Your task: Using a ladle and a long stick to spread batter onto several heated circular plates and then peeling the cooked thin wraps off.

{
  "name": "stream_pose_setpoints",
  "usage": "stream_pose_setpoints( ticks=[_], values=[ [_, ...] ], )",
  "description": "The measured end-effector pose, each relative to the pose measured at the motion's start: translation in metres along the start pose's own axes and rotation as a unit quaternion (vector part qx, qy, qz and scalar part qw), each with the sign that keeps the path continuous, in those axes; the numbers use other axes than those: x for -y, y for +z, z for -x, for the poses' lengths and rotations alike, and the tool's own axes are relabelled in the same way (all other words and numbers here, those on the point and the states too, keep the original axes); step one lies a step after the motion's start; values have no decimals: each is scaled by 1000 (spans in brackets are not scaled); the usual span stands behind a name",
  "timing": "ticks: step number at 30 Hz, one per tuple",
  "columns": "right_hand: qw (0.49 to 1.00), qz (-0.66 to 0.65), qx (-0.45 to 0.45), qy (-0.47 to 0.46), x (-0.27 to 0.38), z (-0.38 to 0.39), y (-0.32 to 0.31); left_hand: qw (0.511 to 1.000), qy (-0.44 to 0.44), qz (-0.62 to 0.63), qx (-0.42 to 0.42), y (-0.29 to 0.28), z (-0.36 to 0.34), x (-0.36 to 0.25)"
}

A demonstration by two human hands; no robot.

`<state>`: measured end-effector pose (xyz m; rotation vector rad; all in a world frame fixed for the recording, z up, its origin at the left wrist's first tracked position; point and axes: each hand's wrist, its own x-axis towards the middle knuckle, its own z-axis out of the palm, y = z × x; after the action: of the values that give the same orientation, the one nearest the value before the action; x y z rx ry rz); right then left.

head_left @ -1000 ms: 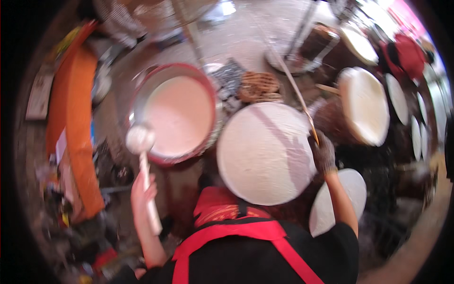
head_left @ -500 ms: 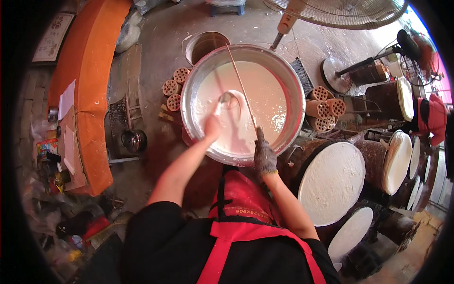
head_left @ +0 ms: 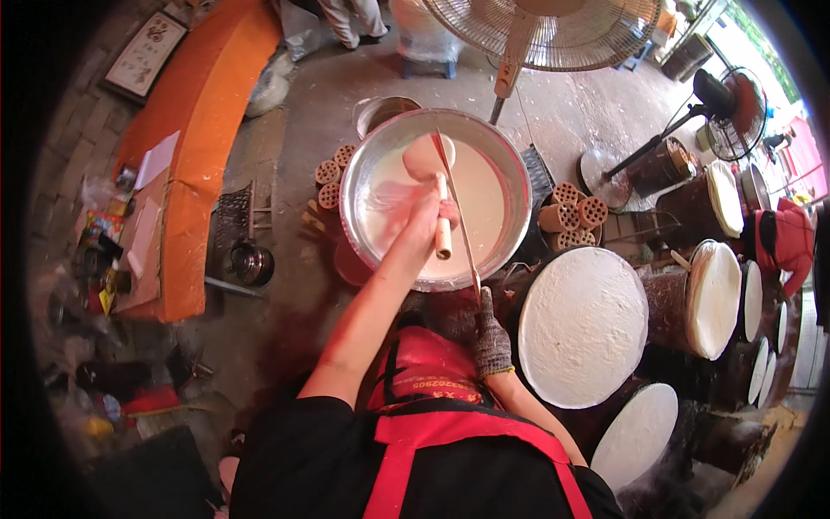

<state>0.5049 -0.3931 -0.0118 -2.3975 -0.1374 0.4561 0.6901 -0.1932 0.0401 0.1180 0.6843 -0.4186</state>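
A wide metal basin (head_left: 349,186) of pale, creamy batter (head_left: 484,195) stands in front of me. My bare left hand (head_left: 425,216) is closed around the wooden handle of a ladle (head_left: 427,159), whose rounded bowl is coated in batter and shows over the basin's far half. In my right hand (head_left: 493,342), which wears a grey knit glove, is a long thin wooden stick (head_left: 458,201). It slants up across the basin from the near right, its far end beside the ladle's bowl. My right hand stays outside the near rim.
Round drums with white-coated tops (head_left: 584,329) line the right side. Perforated briquettes (head_left: 571,216) sit at both sides of the basin. A large fan (head_left: 553,35) rises beyond it, with another fan (head_left: 742,112) farther right. An orange-covered table (head_left: 194,164) stands left; a person (head_left: 782,246) is far right.
My left hand has lifted the ladle out of the batter, and its bowl now shows. My right hand has drawn nearer to me with the stick. The whole view has tilted farther out.
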Motion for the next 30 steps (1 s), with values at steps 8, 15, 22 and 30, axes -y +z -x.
stream_pose_setpoints(
  ticks=[8, 15, 22, 30],
  values=[
    [986, -51, -67, -142, 36, 63, -70, 958, 160, -234, 52, 103, 173, 11],
    [927, -32, -313, -203, 25, 98, -85, 778, 326, -536, 49, 130, 258, -13],
    [913, -103, -392, -50, 24, 169, -32, 877, 0, -479, -40, 90, 187, -89],
    [811, -268, -464, 235, -54, 399, 60, 831, -286, -472, -62, 59, 234, 56]
  ],
)
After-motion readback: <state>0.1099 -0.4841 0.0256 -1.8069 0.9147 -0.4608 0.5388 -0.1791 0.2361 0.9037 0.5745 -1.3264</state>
